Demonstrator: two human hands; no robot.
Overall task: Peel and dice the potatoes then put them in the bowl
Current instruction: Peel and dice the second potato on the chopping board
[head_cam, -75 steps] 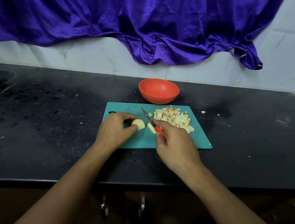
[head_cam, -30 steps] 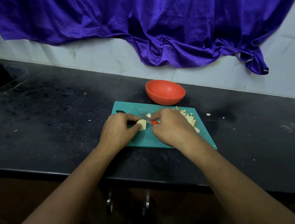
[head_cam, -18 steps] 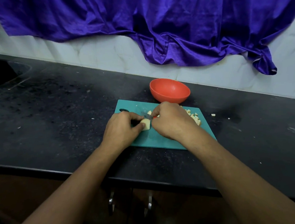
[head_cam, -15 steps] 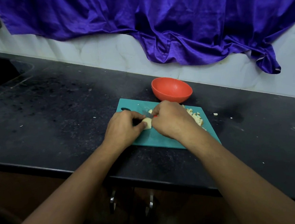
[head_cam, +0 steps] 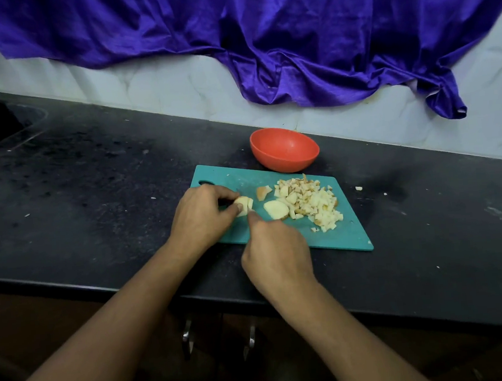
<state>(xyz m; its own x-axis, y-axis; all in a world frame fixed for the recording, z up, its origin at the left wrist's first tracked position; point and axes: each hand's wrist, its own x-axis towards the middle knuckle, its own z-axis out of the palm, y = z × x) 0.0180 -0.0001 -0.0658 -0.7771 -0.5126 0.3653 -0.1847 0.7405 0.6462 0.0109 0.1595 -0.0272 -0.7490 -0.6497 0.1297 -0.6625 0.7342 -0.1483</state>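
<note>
- The left hand (head_cam: 203, 216) pinches a pale, peeled potato chunk (head_cam: 244, 206) between thumb and curled fingers on the near-left part of the teal plastic cutting board (head_cam: 349, 236), likely steadying it for a cut.
- The right hand (head_cam: 276, 260) is curled at the board's near edge, forefinger reaching towards the chunk. What it grips, I cannot tell.
- A heap of small pale potato dice (head_cam: 314, 203) lies on the board's right side, apart from the cutting spot, with a rounded potato slice (head_cam: 276, 209) beside it.
- The orange-red round plastic bowl (head_cam: 286, 162), just behind the board, holds nothing yet.
</note>
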